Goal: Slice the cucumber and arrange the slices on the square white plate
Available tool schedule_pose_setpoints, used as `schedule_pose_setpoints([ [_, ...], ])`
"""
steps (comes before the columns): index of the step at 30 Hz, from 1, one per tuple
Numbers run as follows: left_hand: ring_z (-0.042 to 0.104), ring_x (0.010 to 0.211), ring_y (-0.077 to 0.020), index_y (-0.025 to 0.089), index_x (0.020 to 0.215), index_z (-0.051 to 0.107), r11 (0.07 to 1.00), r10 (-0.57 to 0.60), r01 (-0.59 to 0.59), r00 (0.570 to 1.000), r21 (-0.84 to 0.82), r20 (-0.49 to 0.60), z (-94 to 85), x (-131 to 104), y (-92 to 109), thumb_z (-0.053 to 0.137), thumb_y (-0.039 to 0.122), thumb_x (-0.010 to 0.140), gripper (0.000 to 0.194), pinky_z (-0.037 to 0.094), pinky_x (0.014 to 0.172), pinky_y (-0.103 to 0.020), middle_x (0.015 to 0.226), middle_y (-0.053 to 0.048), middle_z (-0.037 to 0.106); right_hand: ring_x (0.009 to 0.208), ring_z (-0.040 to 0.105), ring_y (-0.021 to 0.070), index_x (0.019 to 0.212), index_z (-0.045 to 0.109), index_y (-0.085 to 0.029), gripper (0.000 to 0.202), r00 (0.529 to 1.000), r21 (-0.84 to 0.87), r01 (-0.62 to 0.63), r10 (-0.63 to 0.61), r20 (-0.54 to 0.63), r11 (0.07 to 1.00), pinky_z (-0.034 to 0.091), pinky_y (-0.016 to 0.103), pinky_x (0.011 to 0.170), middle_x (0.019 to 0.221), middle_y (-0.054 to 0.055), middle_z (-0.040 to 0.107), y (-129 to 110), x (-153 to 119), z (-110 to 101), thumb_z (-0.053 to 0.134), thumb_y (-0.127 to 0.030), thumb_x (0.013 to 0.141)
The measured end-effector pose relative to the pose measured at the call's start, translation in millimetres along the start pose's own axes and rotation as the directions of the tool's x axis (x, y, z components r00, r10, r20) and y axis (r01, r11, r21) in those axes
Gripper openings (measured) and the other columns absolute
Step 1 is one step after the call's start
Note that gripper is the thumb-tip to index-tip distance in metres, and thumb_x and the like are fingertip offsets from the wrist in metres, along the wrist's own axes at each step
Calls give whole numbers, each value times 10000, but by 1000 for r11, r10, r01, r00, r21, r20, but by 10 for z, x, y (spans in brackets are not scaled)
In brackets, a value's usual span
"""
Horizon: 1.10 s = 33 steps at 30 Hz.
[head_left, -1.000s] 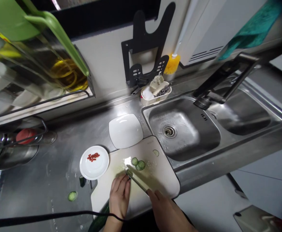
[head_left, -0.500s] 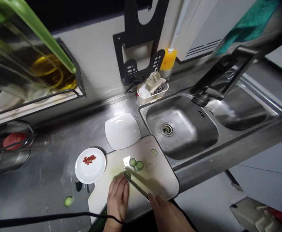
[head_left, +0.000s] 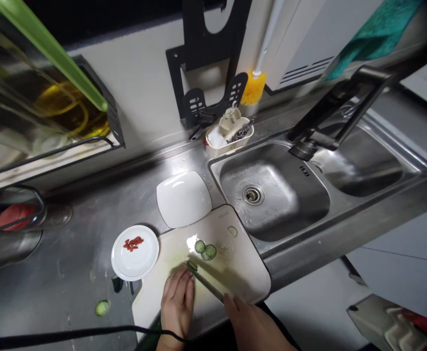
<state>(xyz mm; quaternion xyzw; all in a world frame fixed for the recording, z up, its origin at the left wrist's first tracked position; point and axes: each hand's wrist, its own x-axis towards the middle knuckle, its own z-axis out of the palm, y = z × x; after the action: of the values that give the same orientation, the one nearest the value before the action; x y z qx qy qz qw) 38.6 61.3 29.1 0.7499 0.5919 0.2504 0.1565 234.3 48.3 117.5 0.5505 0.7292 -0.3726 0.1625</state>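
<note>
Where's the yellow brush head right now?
In the head view, the yellow brush head is top centre, just right of the black wall rack.

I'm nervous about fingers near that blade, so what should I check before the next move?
1. Knife gripped: ok, the right hand holds it.
2. Left hand well away from the blade: not ok, its fingertips look very near the knife's far end.
3. Left hand's grip on a piece: cannot tell, the fingers hide what is beneath.
4. Overlapping cucumber slices out from under the blade: ok, they lie beyond it on the cutting board.
5. Cutting board secure against slipping: cannot tell, its underside is hidden.
</note>
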Motion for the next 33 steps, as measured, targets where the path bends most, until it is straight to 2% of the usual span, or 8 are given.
schedule_pose_setpoints([
  [4,638,992,-201,174,1042,650,1000,18,-18,1000,16,-17,5,2,-6,525,175,884,202,500,913,-370,1042,-79,693,729,673,210,1090,599,-141,499,1000,45,1,-1,-7,999,437,256,581,914,84,697,-15,19,-69,403,75,685],
  [9,636,986,-201,171,1036,648,999,28,-28,1000,30,-9,6,-1,-12,519,180,887,196,499,913,-371,1039,-77,694,750,665,198,1048,605,-154,465,1000,71,2,-2,6,997,433,246,604,922,82,699,-18,37,-105,403,67,693],
  [18,633,980,-196,161,1027,646,999,25,-25,1000,33,-15,11,-7,-1,527,174,885,185,499,912,-364,1019,-79,694,762,661,212,1063,604,-153,451,1000,30,21,-21,-6,999,432,263,603,939,83,698,-58,73,-111,388,47,721],
  [24,637,962,-191,148,1014,647,998,44,-42,998,42,-38,13,13,12,515,164,890,182,493,908,-353,998,-85,700,748,657,219,1051,601,-142,446,999,28,18,-19,51,999,390,270,567,921,97,696,-75,127,-81,381,53,715],
  [33,625,982,-200,141,1045,639,998,57,-56,998,35,-34,7,0,1,525,158,885,197,479,920,-359,1026,-88,694,750,647,225,1046,606,-130,413,1000,60,11,-9,-26,998,407,280,606,892,112,688,-92,188,5,394,39,735],
])
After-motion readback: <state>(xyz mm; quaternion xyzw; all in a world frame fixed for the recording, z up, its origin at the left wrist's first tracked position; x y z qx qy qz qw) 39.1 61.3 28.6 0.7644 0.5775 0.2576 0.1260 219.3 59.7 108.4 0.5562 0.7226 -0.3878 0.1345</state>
